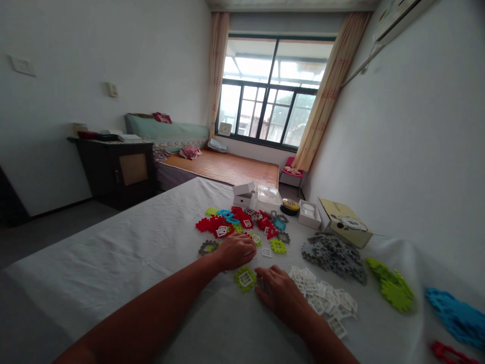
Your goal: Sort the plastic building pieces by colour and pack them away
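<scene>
We observe a lime-green notched plate (pixel 237 276) bearing a white lattice frame (pixel 246 279), lying between the curled left hand (pixel 238 250) and bent-fingered right hand (pixel 278 287); we cannot tell whether either grips anything. Creased white cloth (pixel 147 242) leaves open room leftward, whereas heaped lattice pieces (pixel 322 293) crowd the right hand. The yellow cardboard box (pixel 343 218) carries a printed cartoon, its lettering illegible to us.

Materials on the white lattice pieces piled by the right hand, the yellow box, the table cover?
White lattice pieces: probably rigid plastic; thin, crisp, uniform bars.
Yellow box: likely printed cardboard; flat panels, graphics.
Table cover: matte, softly creased; fabric or plastic sheeting, can't tell.
</scene>
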### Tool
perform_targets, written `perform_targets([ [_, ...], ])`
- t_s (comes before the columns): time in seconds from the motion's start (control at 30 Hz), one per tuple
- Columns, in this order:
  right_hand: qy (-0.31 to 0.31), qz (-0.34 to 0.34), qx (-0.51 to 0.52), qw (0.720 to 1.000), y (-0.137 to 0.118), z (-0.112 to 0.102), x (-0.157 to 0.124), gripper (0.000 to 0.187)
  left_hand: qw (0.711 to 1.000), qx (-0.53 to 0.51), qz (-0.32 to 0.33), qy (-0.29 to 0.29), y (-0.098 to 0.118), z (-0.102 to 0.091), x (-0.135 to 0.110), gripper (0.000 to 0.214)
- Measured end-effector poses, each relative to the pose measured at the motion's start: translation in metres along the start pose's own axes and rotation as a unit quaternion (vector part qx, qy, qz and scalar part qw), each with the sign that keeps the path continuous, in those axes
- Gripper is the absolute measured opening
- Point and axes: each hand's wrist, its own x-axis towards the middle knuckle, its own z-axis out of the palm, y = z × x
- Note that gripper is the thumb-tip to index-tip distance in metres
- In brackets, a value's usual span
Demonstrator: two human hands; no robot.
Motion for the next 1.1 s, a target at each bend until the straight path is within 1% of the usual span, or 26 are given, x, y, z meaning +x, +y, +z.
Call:
perform_targets([
  [0.07, -0.020, 0.018, 0.021, 0.999, -0.002, -0.005, -0.001, 0.034, 1.000, 0.001, 0.002, -0.003, 0.000, 0.000, 0.000, 0.018],
  [0.17, -0.036, 0.039, 0.035, 0.998, -0.005, -0.010, -0.001, 0.027, 1.000, 0.004, 0.000, -0.003, 0.000, 0.001, 0.000, 0.019],
  [0.23, -0.024, 0.049, 0.057, 0.997, -0.005, -0.009, -0.001, 0.027, 1.000, 0.004, -0.001, -0.001, 0.000, 0.001, 0.000, 0.019],
  [0.4, 0.028, 0.063, 0.154, 0.986, 0.000, 0.002, -0.001, 0.037, 1.000, -0.003, -0.003, -0.002, 0.000, 0.001, 0.000, 0.019],
  [0.5, 0.060, 0.079, 0.181, 0.978, 0.008, 0.003, 0.000, 0.029, 1.000, -0.004, -0.006, -0.005, 0.000, -0.001, 0.000, 0.019],
  [0.6, 0.097, 0.089, 0.152, 0.979, 0.023, -0.006, 0.000, 0.019, 1.000, -0.004, -0.009, -0.009, 0.000, -0.003, 0.000, 0.018],
  [0.67, 0.109, 0.098, 0.118, 0.982, 0.037, -0.017, -0.005, 0.018, 1.000, -0.004, -0.012, -0.011, 0.000, -0.003, 0.000, 0.017],
  [0.73, 0.089, 0.107, 0.095, 0.986, 0.054, -0.030, -0.012, 0.019, 1.000, -0.001, -0.014, -0.012, 0.000, -0.003, 0.000, 0.017],
  [0.8, 0.051, 0.118, 0.083, 0.988, 0.069, -0.040, -0.021, 0.023, 1.000, 0.008, -0.019, -0.011, 0.000, -0.003, 0.001, 0.016],
  [0.87, 0.024, 0.119, 0.068, 0.990, 0.080, -0.046, -0.029, 0.027, 0.999, 0.020, -0.027, -0.006, -0.001, -0.002, 0.001, 0.017],
  [0.9, 0.026, 0.115, 0.056, 0.991, 0.084, -0.047, -0.031, 0.027, 0.999, 0.026, -0.033, -0.001, -0.001, -0.002, 0.002, 0.018],
  [1.0, 0.084, 0.103, 0.018, 0.991, 0.087, -0.042, -0.031, 0.028, 0.997, 0.040, -0.061, 0.009, -0.003, -0.004, 0.003, 0.018],
  [1.07, 0.127, 0.102, 0.003, 0.987, 0.084, -0.036, -0.027, 0.029, 0.995, 0.044, -0.086, 0.013, -0.004, -0.005, 0.003, 0.019],
  [1.1, 0.137, 0.098, 0.001, 0.986, 0.081, -0.033, -0.025, 0.028, 0.994, 0.045, -0.097, 0.015, -0.005, -0.005, 0.003, 0.020],
])
